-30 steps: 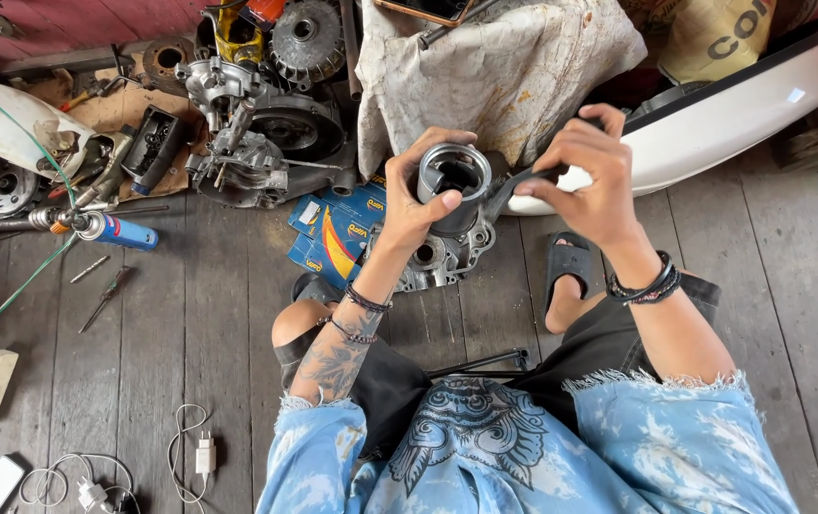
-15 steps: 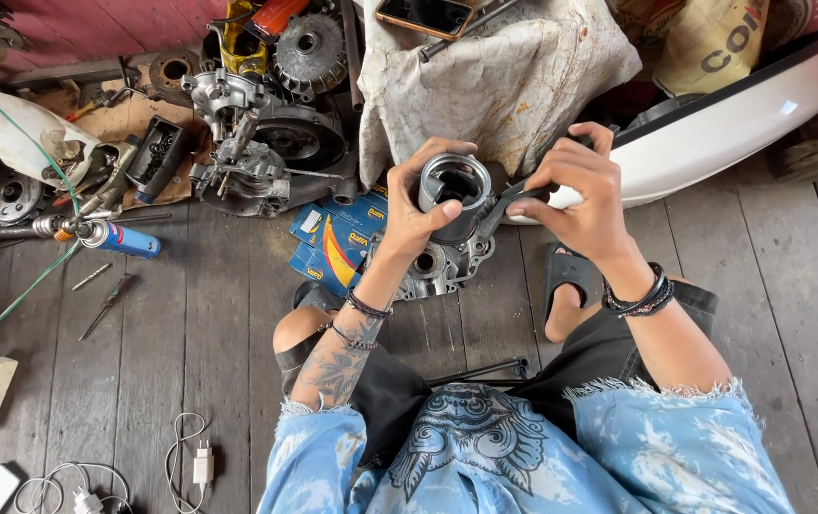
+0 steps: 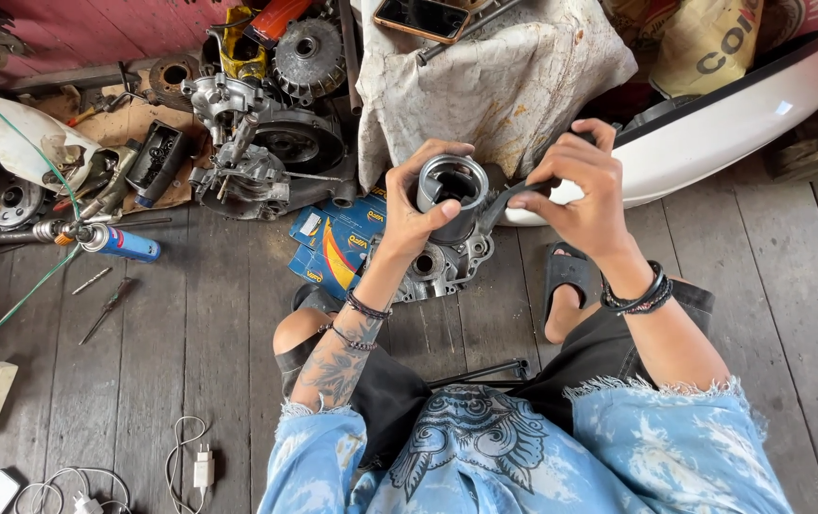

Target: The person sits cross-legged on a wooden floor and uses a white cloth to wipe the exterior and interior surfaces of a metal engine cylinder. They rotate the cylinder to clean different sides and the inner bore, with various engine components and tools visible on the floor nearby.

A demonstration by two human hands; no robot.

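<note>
Your left hand (image 3: 411, 214) wraps closed around the hollow grey metal piston (image 3: 451, 190); beside the piston, your right hand (image 3: 588, 195) pinches the dark bent tool handle (image 3: 514, 193).

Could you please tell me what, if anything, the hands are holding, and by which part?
The left hand grips a metal piston around its side wall. The right hand holds a dark tool by its handle, tip at the piston.

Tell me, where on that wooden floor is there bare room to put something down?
Bare planks lie right of the sandalled foot, below the white tub. Another free patch sits between the small screwdriver and the bent knee. It is crowded up top around the engine parts and blue boxes, and at the bottom left with chargers.
</note>
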